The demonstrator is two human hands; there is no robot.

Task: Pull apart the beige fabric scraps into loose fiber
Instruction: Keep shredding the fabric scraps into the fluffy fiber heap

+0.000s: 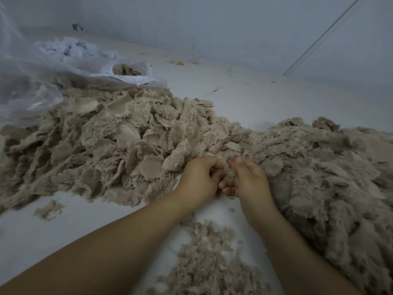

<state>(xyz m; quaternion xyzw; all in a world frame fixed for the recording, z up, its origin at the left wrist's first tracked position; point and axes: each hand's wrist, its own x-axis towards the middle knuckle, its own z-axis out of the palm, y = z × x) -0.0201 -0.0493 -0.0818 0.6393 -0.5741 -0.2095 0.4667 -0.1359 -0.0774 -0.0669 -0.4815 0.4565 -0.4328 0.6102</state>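
Hands [225, 179] pinch fuzzy beige scrap [225, 165] (frayed edges), fluffy heap [319, 167] beside.

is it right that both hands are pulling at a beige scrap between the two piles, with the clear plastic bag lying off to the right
Not quite: the head view shows the clear plastic bag at the far left, not the right. The rest holds: the left hand and right hand both have a grip on a beige scrap between the pile of scraps and the fluffier pile.

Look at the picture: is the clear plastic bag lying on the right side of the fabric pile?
No, the plastic bag lies at the far left, behind the pile of fabric scraps.
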